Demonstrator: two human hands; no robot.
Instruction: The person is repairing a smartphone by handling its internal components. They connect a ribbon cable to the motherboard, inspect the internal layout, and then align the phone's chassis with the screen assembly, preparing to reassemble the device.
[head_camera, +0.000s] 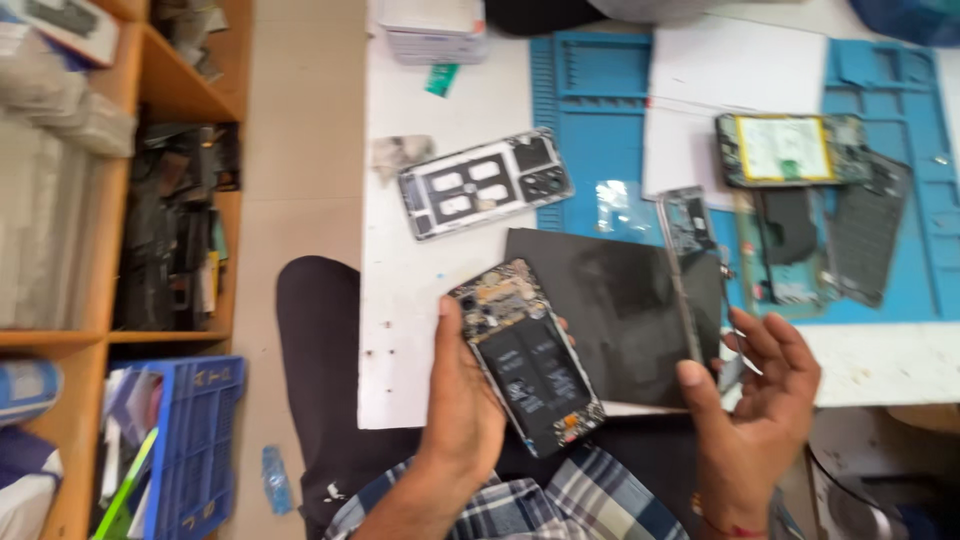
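We are gripping the opened phone (527, 355) in our left hand (462, 400); our right hand (755, 400) is pinching a thin phone frame (685, 270) upright.

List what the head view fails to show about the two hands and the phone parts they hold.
- Left hand: palm side of the opened phone, hidden by the phone itself.
- Right hand: thin panel seen edge-on and motion-blurred; its face unreadable.
- Parts on the blue mat: fine detail blurred.
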